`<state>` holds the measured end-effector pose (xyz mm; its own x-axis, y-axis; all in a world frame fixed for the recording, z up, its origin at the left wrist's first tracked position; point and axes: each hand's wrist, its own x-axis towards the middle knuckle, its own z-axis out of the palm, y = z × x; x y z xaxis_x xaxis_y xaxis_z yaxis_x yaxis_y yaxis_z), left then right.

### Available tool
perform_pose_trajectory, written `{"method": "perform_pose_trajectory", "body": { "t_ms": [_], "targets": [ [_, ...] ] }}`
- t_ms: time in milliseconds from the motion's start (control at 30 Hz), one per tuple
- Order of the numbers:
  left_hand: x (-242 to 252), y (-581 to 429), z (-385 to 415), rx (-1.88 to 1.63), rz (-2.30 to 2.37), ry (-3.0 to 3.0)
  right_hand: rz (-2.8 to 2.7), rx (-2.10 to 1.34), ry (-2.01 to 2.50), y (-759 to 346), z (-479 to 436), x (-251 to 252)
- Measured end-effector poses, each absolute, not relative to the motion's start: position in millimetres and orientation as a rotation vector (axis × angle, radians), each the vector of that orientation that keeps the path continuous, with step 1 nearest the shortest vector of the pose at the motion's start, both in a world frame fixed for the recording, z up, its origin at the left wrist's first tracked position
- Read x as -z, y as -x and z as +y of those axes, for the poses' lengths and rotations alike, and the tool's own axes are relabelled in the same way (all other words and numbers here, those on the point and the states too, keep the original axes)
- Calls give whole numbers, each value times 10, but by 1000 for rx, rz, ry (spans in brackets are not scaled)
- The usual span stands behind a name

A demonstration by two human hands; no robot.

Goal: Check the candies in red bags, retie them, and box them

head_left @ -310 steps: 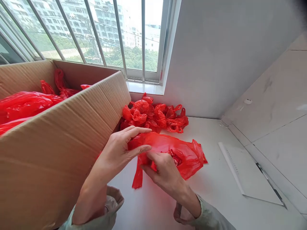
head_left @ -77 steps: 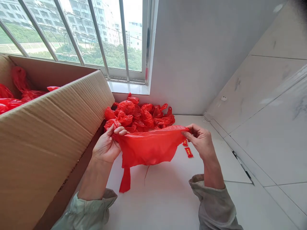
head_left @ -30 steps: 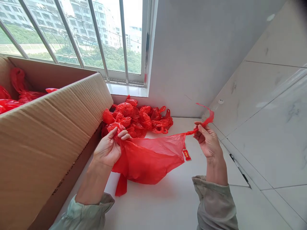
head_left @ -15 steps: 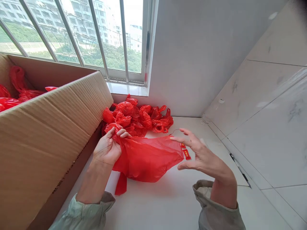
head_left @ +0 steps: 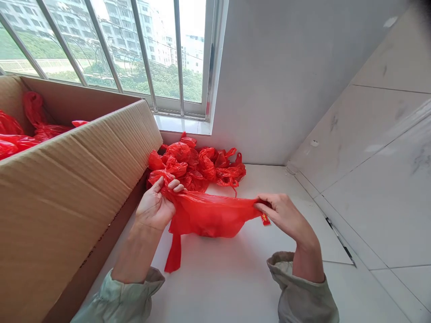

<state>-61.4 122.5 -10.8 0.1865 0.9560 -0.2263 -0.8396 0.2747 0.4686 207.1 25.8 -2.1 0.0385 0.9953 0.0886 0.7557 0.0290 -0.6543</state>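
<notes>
A red plastic bag (head_left: 208, 215) is stretched between my two hands just above the white surface. My left hand (head_left: 156, 204) is closed on the bag's bunched left end, close to the cardboard box (head_left: 77, 179). My right hand (head_left: 281, 214) pinches the bag's right end, beside a small red label (head_left: 265, 219). One red handle strip hangs down from the left side to the surface. A pile of knotted red bags (head_left: 198, 163) lies just behind, against the wall.
The big open cardboard box on the left holds more red bags (head_left: 20, 134). A window (head_left: 134, 49) is behind it. The white surface (head_left: 229, 282) meets a slanted tiled wall (head_left: 370, 157) on the right, with a flat white sheet (head_left: 332, 244) there.
My right hand, open and off the bag half a second ago, has closed on the bag's right end and pulled it taut. My left hand kept its grip.
</notes>
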Motion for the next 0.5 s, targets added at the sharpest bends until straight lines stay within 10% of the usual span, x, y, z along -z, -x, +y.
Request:
{"method": "perform_pose_trajectory", "body": {
  "t_ms": [500],
  "targets": [
    [351,1161,1318,-354,530,-1706,-2044,-923,1720,-2046,211,44]
  ]
}}
